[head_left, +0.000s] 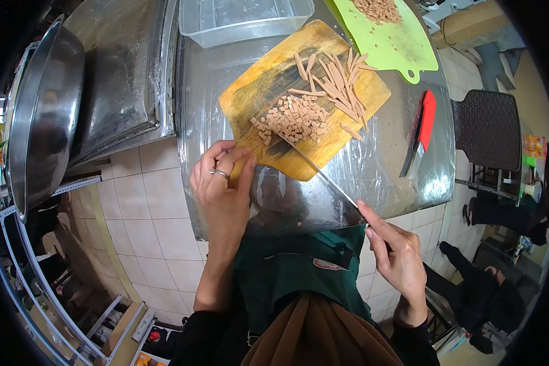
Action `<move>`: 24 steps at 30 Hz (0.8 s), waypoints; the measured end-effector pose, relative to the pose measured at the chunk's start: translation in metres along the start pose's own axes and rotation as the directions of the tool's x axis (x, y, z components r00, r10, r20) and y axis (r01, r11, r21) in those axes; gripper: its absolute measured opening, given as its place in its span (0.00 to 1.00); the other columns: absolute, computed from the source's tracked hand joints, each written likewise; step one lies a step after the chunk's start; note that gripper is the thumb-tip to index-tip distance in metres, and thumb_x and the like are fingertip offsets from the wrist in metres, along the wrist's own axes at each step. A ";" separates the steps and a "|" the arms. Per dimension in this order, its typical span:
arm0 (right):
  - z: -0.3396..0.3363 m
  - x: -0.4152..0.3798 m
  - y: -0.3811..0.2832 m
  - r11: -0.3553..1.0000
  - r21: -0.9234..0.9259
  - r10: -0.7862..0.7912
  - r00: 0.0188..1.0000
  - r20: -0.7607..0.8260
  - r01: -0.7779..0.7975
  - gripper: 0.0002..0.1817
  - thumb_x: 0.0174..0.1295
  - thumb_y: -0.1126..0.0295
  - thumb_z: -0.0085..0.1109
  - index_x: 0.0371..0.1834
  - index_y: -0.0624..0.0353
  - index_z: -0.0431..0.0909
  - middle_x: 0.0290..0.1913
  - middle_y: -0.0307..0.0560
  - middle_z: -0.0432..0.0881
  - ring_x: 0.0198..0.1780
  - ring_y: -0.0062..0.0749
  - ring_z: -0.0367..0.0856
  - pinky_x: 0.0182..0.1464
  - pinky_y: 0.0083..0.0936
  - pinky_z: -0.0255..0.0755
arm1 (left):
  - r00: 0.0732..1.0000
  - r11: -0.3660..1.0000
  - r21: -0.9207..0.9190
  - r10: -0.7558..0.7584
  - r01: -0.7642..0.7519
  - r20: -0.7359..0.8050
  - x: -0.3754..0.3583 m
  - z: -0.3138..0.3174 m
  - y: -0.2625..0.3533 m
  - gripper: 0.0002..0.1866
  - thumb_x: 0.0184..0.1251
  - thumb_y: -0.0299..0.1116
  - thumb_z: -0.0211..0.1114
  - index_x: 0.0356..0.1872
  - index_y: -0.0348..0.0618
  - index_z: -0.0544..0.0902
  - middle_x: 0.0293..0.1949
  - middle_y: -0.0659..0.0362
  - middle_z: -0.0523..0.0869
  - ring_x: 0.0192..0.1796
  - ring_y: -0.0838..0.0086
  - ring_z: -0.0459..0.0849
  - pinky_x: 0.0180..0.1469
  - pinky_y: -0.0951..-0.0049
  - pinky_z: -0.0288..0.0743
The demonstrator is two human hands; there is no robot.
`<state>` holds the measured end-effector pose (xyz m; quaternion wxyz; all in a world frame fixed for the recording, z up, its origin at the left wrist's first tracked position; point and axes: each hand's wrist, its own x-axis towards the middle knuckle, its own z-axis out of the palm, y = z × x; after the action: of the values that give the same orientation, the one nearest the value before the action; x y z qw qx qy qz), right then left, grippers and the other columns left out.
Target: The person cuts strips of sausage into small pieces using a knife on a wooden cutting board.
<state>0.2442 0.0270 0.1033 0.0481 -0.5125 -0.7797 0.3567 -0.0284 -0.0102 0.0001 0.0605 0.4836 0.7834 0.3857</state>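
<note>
On the table lies a wooden cutting board [250,79], set at a slant. Its handle end is pinched between the thumb and fingers of my left hand [222,174], which wears a ring. My right hand [393,247] grips a long, thin-bladed knife [326,177] whose handle is mostly hidden in the palm. The blade slants across the board's near edge, its tip touching a pile of small pinkish-brown cubes [299,119] that look like cut sausage. Beyond the pile lie loose sticks [341,85] of the same food, some overhanging the board's right edge.
A clear plastic container [244,33] stands at the table's far side. Beside it, a green cutting mat [402,55] carries brown chopped bits. A red-handled knife [427,119] lies at right. A metal bowl [46,116] is at left; a person [485,293] sits at lower right.
</note>
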 end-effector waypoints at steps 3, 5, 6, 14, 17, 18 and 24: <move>0.001 0.001 -0.003 1.000 0.006 0.000 1.000 0.013 0.000 0.27 0.71 0.80 0.62 0.73 0.49 0.81 0.24 0.50 0.81 0.22 0.28 0.77 0.32 0.28 0.76 | 1.000 1.000 0.021 0.009 -0.009 -0.004 0.001 0.002 0.001 0.12 0.62 0.30 0.79 0.47 0.49 0.90 0.53 0.63 0.87 0.54 0.65 0.82 0.63 0.61 0.67; 0.004 -0.001 -0.001 0.999 0.039 -0.014 1.000 0.005 0.014 0.28 0.71 0.78 0.64 0.73 0.43 0.81 0.26 0.55 0.83 0.23 0.43 0.81 0.31 0.35 0.76 | 1.000 1.000 0.018 0.004 -0.004 -0.005 0.001 0.003 0.001 0.12 0.62 0.30 0.79 0.47 0.49 0.90 0.53 0.64 0.87 0.54 0.65 0.82 0.64 0.61 0.66; 0.004 -0.002 0.000 0.998 0.055 -0.021 1.000 0.001 0.020 0.29 0.71 0.77 0.65 0.74 0.40 0.80 0.26 0.57 0.83 0.23 0.50 0.82 0.31 0.39 0.76 | 1.000 1.000 0.021 0.002 -0.002 -0.002 0.001 0.004 0.001 0.12 0.62 0.31 0.80 0.46 0.49 0.90 0.54 0.64 0.87 0.55 0.65 0.82 0.64 0.60 0.65; 0.004 -0.002 0.002 0.998 0.057 -0.007 1.000 -0.005 0.008 0.30 0.69 0.77 0.66 0.74 0.40 0.80 0.25 0.56 0.82 0.22 0.47 0.80 0.30 0.38 0.76 | 1.000 1.000 0.015 0.011 -0.011 -0.024 0.000 0.006 0.007 0.14 0.58 0.34 0.82 0.44 0.51 0.90 0.58 0.61 0.83 0.61 0.63 0.79 0.67 0.55 0.62; 0.005 -0.002 0.002 0.999 0.044 -0.010 1.000 0.003 0.009 0.30 0.69 0.77 0.66 0.74 0.40 0.81 0.24 0.55 0.82 0.22 0.47 0.80 0.30 0.37 0.75 | 0.998 0.995 0.079 0.058 -0.055 -0.035 0.003 0.013 0.011 0.14 0.57 0.34 0.82 0.44 0.52 0.90 0.59 0.60 0.82 0.62 0.63 0.78 0.69 0.52 0.60; 0.005 -0.002 0.002 0.999 0.040 -0.006 1.000 0.009 0.005 0.30 0.69 0.77 0.66 0.74 0.40 0.81 0.24 0.55 0.82 0.22 0.47 0.80 0.29 0.37 0.75 | 0.997 0.993 0.095 0.068 -0.064 -0.038 0.004 0.015 0.011 0.13 0.58 0.34 0.82 0.44 0.52 0.90 0.59 0.60 0.82 0.63 0.63 0.78 0.70 0.51 0.59; -0.001 -0.003 0.001 1.000 0.021 -0.009 0.999 0.033 0.008 0.30 0.69 0.76 0.67 0.74 0.39 0.81 0.23 0.54 0.81 0.21 0.46 0.79 0.29 0.38 0.75 | 0.998 0.992 0.116 0.054 -0.051 -0.021 0.008 0.023 0.011 0.11 0.60 0.33 0.80 0.43 0.52 0.89 0.58 0.61 0.82 0.63 0.65 0.79 0.73 0.47 0.56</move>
<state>0.2463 0.0248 0.1043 0.0421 -0.5026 -0.7787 0.3730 -0.0138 0.0110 -0.0061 0.0130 0.5020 0.7922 0.3467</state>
